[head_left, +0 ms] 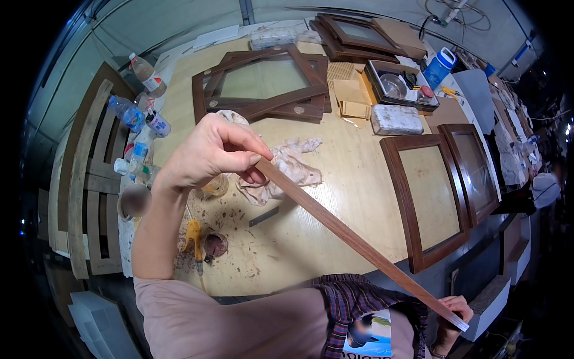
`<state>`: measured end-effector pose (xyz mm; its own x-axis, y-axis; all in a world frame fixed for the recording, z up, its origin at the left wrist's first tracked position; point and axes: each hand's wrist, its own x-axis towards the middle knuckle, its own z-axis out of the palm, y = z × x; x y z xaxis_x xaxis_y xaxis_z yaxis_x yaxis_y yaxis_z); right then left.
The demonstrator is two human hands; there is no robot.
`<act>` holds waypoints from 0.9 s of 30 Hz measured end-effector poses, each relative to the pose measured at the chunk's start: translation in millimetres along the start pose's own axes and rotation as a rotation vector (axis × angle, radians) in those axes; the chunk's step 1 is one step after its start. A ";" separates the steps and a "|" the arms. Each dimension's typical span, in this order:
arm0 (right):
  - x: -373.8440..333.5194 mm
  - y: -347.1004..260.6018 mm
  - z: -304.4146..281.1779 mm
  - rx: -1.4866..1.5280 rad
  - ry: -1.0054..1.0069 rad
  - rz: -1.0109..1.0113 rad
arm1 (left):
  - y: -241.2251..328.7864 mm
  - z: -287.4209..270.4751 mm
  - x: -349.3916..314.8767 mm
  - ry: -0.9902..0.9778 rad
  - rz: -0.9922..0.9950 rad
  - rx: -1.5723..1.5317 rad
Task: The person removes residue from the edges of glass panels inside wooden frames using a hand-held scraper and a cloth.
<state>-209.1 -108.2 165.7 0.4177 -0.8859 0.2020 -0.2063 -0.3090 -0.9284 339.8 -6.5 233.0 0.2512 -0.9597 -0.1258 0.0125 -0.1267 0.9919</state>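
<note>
A long, narrow strip of brown wood [341, 230] slants across the view from upper left to lower right, raised above the table. My left hand [224, 146] pinches its upper end between thumb and fingers. Near my body, my right hand [455, 312] is closed around the lower end, its fingers partly hidden by the strip. Behind my left hand a stained, crumpled cloth [299, 163] lies on the pale wooden table [335, 263]. A thin flat metal blade [263, 216] rests in front of the cloth.
Glazed brown wooden frames stand at the right [397, 197] and overlap at the back [263, 57]. Bottles [127, 113] line the left edge. A yellow tool [192, 239] lies among wood scraps. A wrapped block [396, 120] sits before a box [373, 75] of small items.
</note>
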 end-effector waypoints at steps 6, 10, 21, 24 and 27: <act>3.7 3.1 2.3 0.018 0.038 -0.101 | 0.9 3.2 3.4 0.002 0.054 0.063; 7.2 2.2 2.5 0.028 0.045 -0.090 | -3.3 3.1 2.4 0.032 0.058 -0.007; 10.7 3.9 2.1 0.068 0.044 -0.077 | -8.0 -6.2 8.9 -0.036 -0.020 -0.091; 12.7 0.8 4.7 0.074 0.070 -0.074 | -6.0 -2.3 9.4 -0.016 0.007 -0.094; 13.9 1.2 4.3 0.077 0.079 -0.057 | -4.2 -0.1 7.3 -0.003 0.003 -0.117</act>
<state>-199.8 -119.5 166.1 0.3555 -0.8930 0.2761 -0.1140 -0.3346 -0.9354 341.7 -13.0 227.9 0.2487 -0.9607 -0.1230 0.1250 -0.0941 0.9877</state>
